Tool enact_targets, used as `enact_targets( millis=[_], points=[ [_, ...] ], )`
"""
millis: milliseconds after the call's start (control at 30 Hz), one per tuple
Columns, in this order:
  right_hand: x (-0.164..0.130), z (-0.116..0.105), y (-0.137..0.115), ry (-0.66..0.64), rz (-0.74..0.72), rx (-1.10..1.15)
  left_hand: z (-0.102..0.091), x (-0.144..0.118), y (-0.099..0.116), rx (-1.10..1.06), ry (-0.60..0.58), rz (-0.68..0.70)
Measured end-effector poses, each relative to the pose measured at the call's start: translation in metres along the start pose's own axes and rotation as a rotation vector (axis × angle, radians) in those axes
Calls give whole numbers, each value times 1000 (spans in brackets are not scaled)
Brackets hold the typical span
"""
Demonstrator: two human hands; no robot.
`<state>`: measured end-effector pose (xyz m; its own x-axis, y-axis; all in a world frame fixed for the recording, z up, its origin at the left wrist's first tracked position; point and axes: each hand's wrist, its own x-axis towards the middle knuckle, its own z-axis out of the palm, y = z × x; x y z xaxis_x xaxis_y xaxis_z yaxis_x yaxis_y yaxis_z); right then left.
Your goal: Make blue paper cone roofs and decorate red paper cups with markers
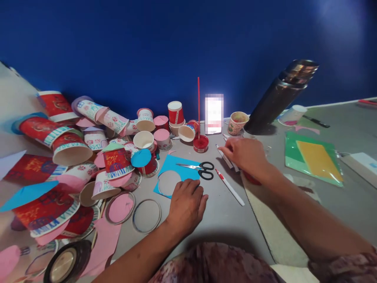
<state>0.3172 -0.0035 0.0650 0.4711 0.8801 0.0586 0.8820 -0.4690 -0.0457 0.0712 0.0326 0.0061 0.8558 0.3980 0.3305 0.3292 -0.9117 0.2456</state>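
Observation:
My left hand (186, 202) lies palm down on the table, fingers loosely bent and thumb apart, with nothing seen in it. Just beyond its fingertips is a blue paper sheet (173, 162) with a round hole cut from it. Black-handled scissors (203, 169) lie partly across the sheet's right side. My right hand (246, 151) is closed over a small group of white markers (224, 157); its fingertips are partly hidden, and the fingers seem to grip one of them. Between the hands a white marker with a red tip (229, 187) lies alone.
Decorated paper cups (70, 145) crowd the left side. Cardboard rings (146, 215) and a tape roll (67, 262) lie nearer. A red pot (200, 144) with a stick, a lit phone (214, 114) and a black flask (278, 98) stand behind. A paper packet (313, 157) is at right.

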Motion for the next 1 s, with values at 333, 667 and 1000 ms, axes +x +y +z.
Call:
enact_targets(
  millis=[333,667,1000],
  points=[
    [-19,23,-36,-123,-435,124,-4,1,7,59,-93,-34],
    [3,-27,2,-1,-51,387,-12,5,5,46,-125,8],
    [-96,-10,36,-209,87,253,-26,0,11,0,-223,66]
  ],
)
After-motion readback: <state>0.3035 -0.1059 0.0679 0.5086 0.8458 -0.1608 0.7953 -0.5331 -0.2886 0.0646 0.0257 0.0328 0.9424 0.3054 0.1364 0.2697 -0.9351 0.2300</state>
